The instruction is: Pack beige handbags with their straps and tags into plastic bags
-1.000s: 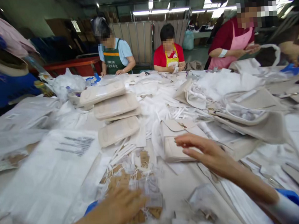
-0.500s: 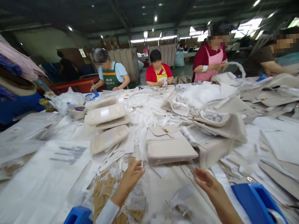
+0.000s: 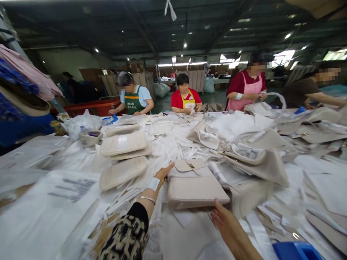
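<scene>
A beige handbag (image 3: 194, 189) with a flap and a gold-toned clasp lies in front of me, its base toward me. My left hand (image 3: 165, 171) is at the bag's far left edge, fingers closed around that side; the fingertips are partly hidden. At the near right edge, my right hand (image 3: 223, 219) has its fingers apart, the index fingertip against the bag and the palm holding nothing. Beneath the bag lies a flat beige piece (image 3: 187, 239) with clear plastic on it.
Stacked beige bags (image 3: 123, 144) stand at left, and another open bag (image 3: 258, 164) at right. Blue tape dispensers (image 3: 297, 252) sit near the front edge. White plastic sheets (image 3: 50, 224) cover the left side. Several co-workers (image 3: 186, 99) work across the table.
My left hand has reached forward from beside the brown tags to the bag's left edge. My right hand has moved left to the bag's near edge. The view has tilted up.
</scene>
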Available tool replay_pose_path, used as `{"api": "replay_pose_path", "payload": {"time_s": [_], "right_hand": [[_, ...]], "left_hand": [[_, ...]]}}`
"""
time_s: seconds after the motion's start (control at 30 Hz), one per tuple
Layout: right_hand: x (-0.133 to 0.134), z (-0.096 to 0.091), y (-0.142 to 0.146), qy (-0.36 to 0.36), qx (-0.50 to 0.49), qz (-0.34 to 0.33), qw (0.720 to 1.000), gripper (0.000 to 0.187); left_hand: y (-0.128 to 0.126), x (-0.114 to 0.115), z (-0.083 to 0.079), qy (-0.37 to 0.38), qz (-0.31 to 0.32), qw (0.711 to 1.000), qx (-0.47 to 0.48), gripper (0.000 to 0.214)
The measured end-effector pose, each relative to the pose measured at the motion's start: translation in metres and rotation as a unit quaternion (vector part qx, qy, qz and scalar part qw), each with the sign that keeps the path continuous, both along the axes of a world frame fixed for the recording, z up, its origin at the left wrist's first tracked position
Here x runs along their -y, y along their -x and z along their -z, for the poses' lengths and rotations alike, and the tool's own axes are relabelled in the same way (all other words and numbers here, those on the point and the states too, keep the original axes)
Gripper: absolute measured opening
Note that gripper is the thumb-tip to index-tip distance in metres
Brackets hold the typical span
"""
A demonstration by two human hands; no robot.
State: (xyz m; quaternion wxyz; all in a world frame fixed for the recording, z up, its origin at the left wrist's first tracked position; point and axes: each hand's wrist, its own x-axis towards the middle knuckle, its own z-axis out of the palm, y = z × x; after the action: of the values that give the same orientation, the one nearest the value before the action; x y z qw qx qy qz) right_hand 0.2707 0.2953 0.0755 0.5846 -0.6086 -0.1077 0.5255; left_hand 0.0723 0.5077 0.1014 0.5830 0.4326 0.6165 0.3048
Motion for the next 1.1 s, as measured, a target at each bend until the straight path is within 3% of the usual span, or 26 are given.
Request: {"api": "replay_pose_path", "payload": {"time_s": [0.13,0.3,0.53,0.67,0.83,0.97,1.1], "right_hand": [[-0.019,0.019,0.001,0.022,-0.116,0.050,0.992,0.060],[-0.038,0.017,0.008,-0.035,-0.209,0.073,0.975,0.058],[-0.037,0.025,0.025,-0.112,-0.284,0.121,0.945,0.047],[-0.030,0.023,0.027,-0.156,-0.313,0.128,0.928,0.058],[-0.037,0.000,0.037,-0.233,-0.323,0.099,0.912,0.048],[-0.064,-0.035,0.032,-0.261,-0.323,0.114,0.902,0.054],[-0.105,-0.063,0.007,-0.278,-0.294,0.127,0.905,0.051]], "left_hand": [[-0.008,-0.013,0.008,0.041,0.024,0.997,0.055,0.029],[-0.016,-0.015,0.014,0.077,0.041,0.991,0.099,0.024],[-0.022,0.005,0.009,0.040,-0.044,0.989,0.136,0.016],[-0.013,0.027,-0.012,-0.020,-0.101,0.983,0.150,0.029],[0.009,0.038,-0.057,-0.074,-0.116,0.977,0.160,0.029],[0.010,0.021,-0.090,-0.115,-0.109,0.972,0.176,0.025],[-0.013,-0.013,-0.103,-0.185,-0.115,0.956,0.195,0.035]]}}
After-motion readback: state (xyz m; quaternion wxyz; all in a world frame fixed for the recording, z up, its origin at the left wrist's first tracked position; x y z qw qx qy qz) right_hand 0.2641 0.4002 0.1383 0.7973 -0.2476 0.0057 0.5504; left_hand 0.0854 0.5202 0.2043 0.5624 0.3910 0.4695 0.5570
